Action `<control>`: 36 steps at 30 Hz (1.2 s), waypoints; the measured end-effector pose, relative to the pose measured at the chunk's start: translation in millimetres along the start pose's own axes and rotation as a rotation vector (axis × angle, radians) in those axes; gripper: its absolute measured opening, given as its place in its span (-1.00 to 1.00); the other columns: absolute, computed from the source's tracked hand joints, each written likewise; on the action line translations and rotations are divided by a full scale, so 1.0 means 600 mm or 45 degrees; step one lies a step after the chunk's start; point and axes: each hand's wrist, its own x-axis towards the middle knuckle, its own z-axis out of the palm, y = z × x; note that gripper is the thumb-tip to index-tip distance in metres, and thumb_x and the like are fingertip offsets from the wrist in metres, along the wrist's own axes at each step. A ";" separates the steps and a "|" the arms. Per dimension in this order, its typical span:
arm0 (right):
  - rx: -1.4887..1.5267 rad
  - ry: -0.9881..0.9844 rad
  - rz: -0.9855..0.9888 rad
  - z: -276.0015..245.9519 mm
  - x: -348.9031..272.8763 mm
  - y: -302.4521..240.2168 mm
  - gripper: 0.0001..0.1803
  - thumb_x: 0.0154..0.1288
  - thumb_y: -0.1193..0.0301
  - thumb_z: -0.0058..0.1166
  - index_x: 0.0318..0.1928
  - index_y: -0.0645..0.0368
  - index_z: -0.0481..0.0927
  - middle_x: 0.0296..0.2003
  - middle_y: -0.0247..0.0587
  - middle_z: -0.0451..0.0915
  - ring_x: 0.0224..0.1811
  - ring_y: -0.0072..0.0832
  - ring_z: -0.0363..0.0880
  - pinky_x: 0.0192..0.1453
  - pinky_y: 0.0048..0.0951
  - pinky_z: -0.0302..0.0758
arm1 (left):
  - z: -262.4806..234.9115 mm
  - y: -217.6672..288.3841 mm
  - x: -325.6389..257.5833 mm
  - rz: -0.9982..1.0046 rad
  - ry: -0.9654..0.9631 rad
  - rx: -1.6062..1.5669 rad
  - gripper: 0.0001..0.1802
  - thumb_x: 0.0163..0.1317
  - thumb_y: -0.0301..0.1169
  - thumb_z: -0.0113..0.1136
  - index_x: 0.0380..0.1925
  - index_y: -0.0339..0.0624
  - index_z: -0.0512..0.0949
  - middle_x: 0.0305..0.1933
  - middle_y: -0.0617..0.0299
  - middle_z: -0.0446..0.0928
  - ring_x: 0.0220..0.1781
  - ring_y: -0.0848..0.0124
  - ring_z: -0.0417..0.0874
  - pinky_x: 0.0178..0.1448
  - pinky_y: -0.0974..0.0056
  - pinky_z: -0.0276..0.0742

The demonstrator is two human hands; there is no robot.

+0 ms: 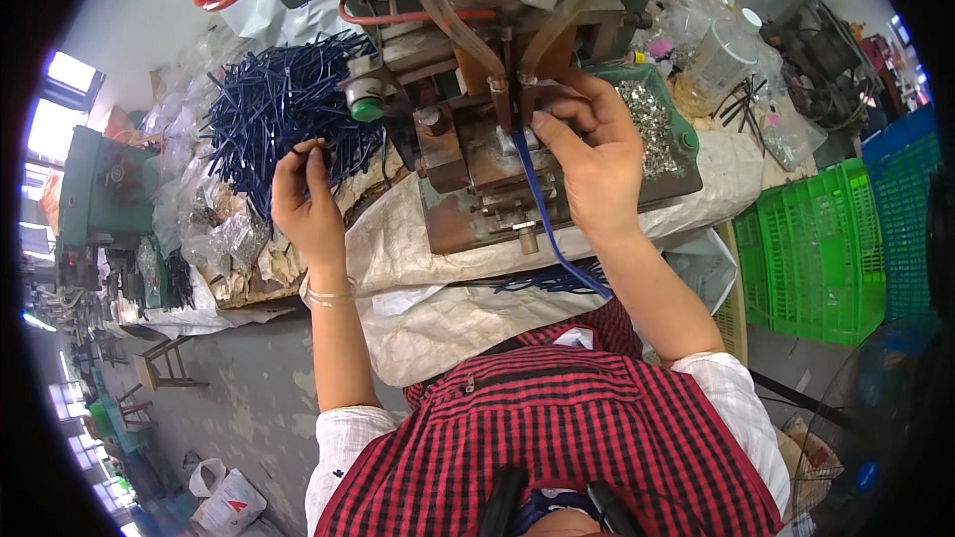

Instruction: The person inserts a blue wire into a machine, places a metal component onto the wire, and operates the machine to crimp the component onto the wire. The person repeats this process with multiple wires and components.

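Observation:
A bench machine [477, 154] with a metal die block stands in front of me. One blue strip [537, 194] runs out of its tool and hangs toward my lap, its upper end under the two prongs. My right hand [600, 154] is beside the tool, thumb and fingers curled close to the strip's upper end; what they pinch is hidden. At the left, my left hand [310, 204] is raised before a heap of dark blue strips [284, 104]. Its thumb and forefinger are pressed together, and anything between them is too small to make out.
Small shiny metal pieces [647, 129] fill a green tray right of the machine. Beyond it stands a clear plastic jug [718, 58]. Green [821, 249] and blue crates [905, 209] are at the right. More blue strips [557, 280] lie by my lap. Clear hoses [448, 0] hang overhead.

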 end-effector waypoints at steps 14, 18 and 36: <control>-1.672 -0.070 -0.348 -0.146 0.014 -0.023 -0.66 0.19 0.42 0.34 0.00 0.19 0.74 0.21 0.16 0.60 0.37 0.06 0.48 0.48 -0.05 0.37 | 0.114 0.252 -0.040 1.203 -0.603 0.104 -0.76 -0.05 -0.52 0.44 -0.29 -0.17 0.72 -0.05 0.08 0.72 -0.55 0.51 0.54 -0.51 0.40 0.45; -1.786 0.088 -0.375 -0.235 0.013 0.036 -0.79 0.13 0.43 0.38 -0.20 0.18 0.78 0.15 0.16 0.62 0.37 0.08 0.46 0.45 -0.03 0.37 | 0.119 0.241 -0.038 1.228 -0.582 0.096 -0.77 -0.03 -0.51 0.44 -0.29 -0.13 0.72 -0.09 0.13 0.74 -0.62 0.54 0.51 -0.55 0.42 0.41; -0.587 0.500 -0.031 -0.245 -0.008 0.037 -0.77 0.49 0.41 0.22 0.03 0.28 0.75 -0.09 -0.18 0.77 -0.07 -0.48 0.70 0.08 -0.45 0.59 | -0.098 0.124 -0.040 0.493 -0.076 0.672 -0.85 0.23 -0.66 0.37 -0.21 -0.27 0.74 -0.15 0.04 0.76 -0.35 0.35 0.68 -0.28 0.37 0.55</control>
